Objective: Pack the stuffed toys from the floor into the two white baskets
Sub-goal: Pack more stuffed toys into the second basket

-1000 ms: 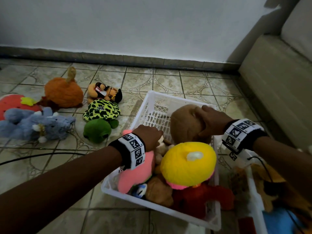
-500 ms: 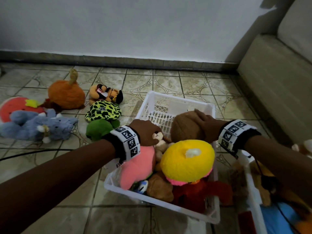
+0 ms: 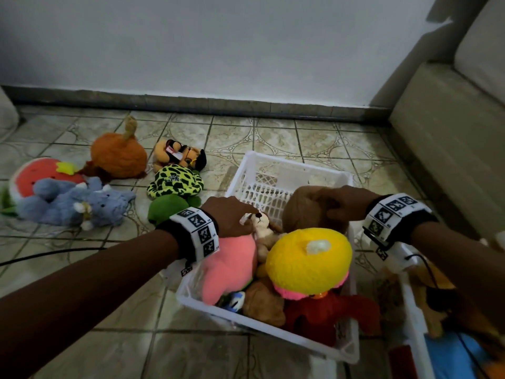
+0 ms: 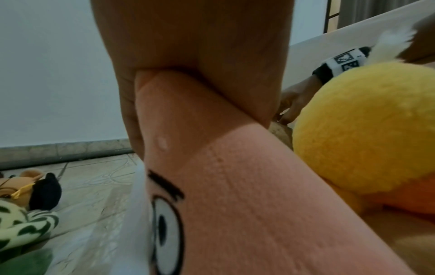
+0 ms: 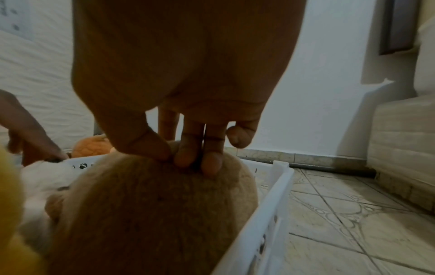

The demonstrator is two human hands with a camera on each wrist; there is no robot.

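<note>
A white basket (image 3: 289,166) on the tiled floor holds a pink toy (image 3: 229,266), a small tan dog (image 3: 263,228), a yellow toy (image 3: 308,261), a red toy (image 3: 328,315) and a round brown toy (image 3: 303,212). My left hand (image 3: 232,216) grips the top of the pink toy (image 4: 235,186) at the basket's left side. My right hand (image 3: 338,205) pinches the fur on top of the brown toy (image 5: 150,214) with thumb and fingers (image 5: 188,154). A second white basket (image 3: 412,318) with toys stands at the lower right.
On the floor to the left lie a green spotted turtle (image 3: 175,187), an orange round toy (image 3: 117,155), a small bear with sunglasses (image 3: 180,157), a blue-grey toy (image 3: 73,203) and a watermelon toy (image 3: 41,176). A sofa (image 3: 451,138) stands on the right. A black cable (image 3: 49,255) crosses the floor.
Both hands have stayed on their toys; the left hand shifted a little along the pink toy, uncovering the small dog. The view has tilted slightly.
</note>
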